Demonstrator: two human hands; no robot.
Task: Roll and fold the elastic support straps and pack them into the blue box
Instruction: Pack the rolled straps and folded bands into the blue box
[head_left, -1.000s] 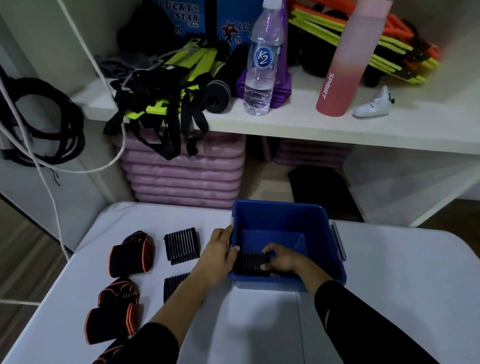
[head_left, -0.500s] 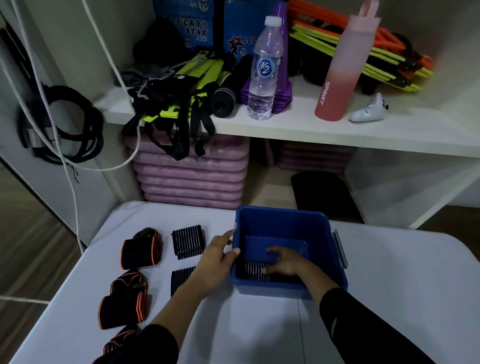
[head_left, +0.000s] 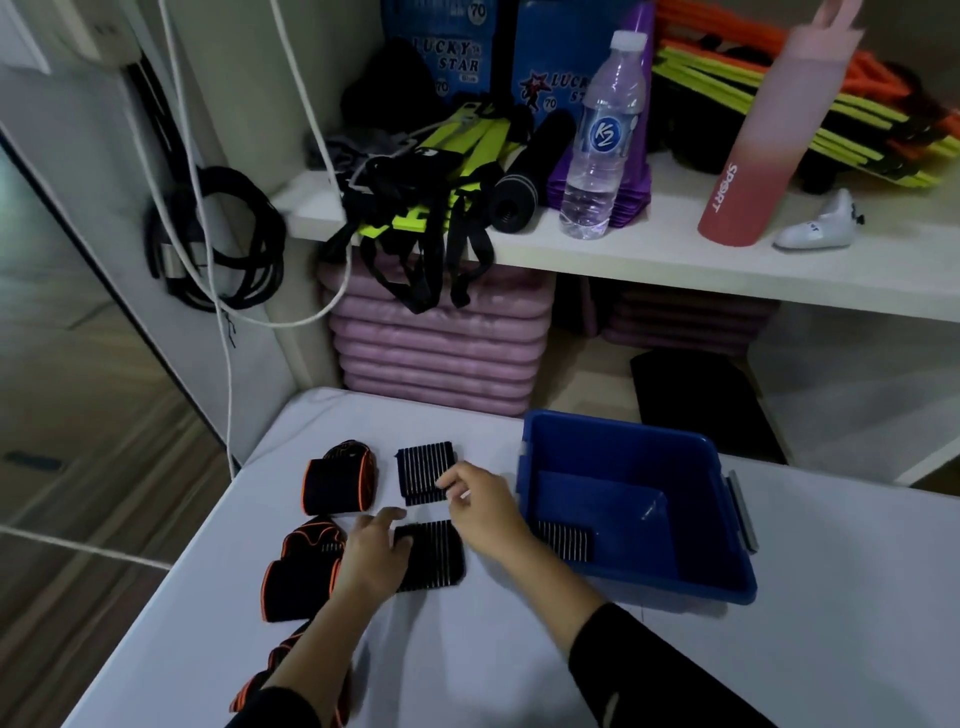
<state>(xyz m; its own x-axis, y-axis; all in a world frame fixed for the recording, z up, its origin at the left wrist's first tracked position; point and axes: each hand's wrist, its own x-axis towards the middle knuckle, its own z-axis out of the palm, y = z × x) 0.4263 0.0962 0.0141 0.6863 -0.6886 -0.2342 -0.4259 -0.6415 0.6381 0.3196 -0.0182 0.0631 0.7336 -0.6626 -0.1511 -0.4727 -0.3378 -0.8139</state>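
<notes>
I log the blue box (head_left: 680, 584) standing on the right half of the white table (head_left: 519, 670), open side up. One folded ribbed black strap (head_left: 564, 540) lies flat on the box floor, in the near-left corner against the wall. Two more ribbed straps remain on the table to the left of the box, one behind the other: the far strap (head_left: 422, 470) and the near strap (head_left: 434, 558), set a little apart. The left hand (head_left: 371, 556) lies low at the left edge of the near strap, fingers relaxed and pointing away from me, with the thumb resting on that strap's edge; I see no grip closed round it. The right hand (head_left: 485, 512) reaches across from the box side, fingers bent, their tips at the near-right corner of the far strap. Blur prevents me from confirming whether they pinch it or merely touch it. Further left I note three black wraps with orange trim: a rolled wrap (head_left: 337, 480) beside the far strap, a second wrap (head_left: 306, 569) just left of the left hand, and a third wrap (head_left: 270, 675) partly hidden under the left forearm at the table's near edge. Behind the table, a shelf carries a clear water bottle (head_left: 602, 135) and a pink bottle (head_left: 763, 140), both upright, with pink mats (head_left: 436, 348) stacked below.
</notes>
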